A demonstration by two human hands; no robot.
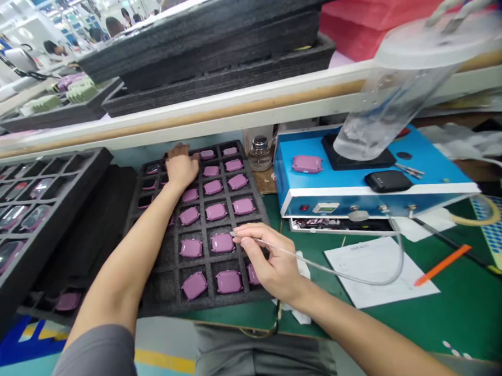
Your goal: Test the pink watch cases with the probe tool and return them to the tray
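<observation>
A black foam tray (159, 288) holds purple watch-like cases (222, 243) in its compartments. My left hand (182, 168) lies over the tray's back row, its thumb apart from the bent fingers; what lies under them is hidden. Pinched in the fingers of my right hand (274, 260) is a thin clear tube (343, 274). Its tip is beside the right edge of a purple case in the second row from the front. From my right hand the tube loops across to the front of a blue box (339, 197).
On the blue box stand a clear plastic canister (392, 102), a single purple case (307, 163) and a black object (387, 181). Paper (373, 266) and an orange stick (443, 265) lie right. Another foam tray (90, 168) leans left. A shelf edge (230, 113) crosses behind.
</observation>
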